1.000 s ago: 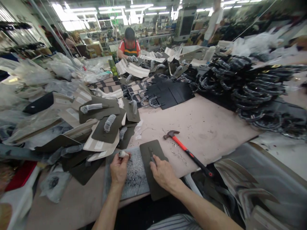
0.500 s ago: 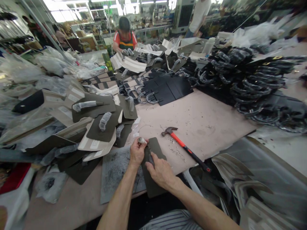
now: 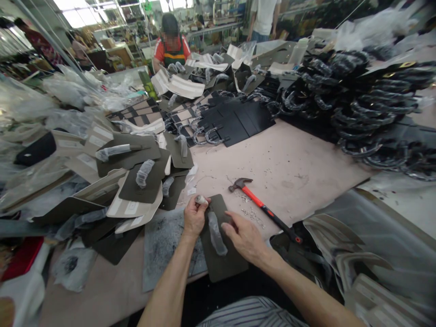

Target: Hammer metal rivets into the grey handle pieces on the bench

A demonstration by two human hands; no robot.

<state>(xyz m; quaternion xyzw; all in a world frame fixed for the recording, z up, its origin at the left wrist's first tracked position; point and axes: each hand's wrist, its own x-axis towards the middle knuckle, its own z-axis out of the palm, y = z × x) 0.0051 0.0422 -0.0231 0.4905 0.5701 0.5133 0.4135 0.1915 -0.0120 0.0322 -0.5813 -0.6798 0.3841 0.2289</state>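
My left hand (image 3: 195, 217) is closed round a short, white-topped cylindrical tool (image 3: 200, 199), held at the top left corner of a dark olive bag panel (image 3: 223, 268). A plastic-wrapped handle (image 3: 216, 234) lies lengthwise on that panel. My right hand (image 3: 245, 236) hovers just right of the handle, thumb and forefinger apart, with nothing seen between them. Under the panel's left side is a scuffed grey slab (image 3: 160, 250). The hammer (image 3: 261, 206), with a red and black handle, rests on the table beyond my right hand.
Olive panels with wrapped handles (image 3: 141, 181) pile up on the left. Black bag pieces (image 3: 238, 118) lie ahead, and a stack of wrapped black handles (image 3: 361, 113) is at the right. Small metal bits (image 3: 252, 213) are scattered near the hammer. A co-worker (image 3: 172, 47) sits opposite.
My left hand moved right with the white-topped tool, from over the slab to the panel's corner. My right hand let go of the wrapped handle and drew to the right.
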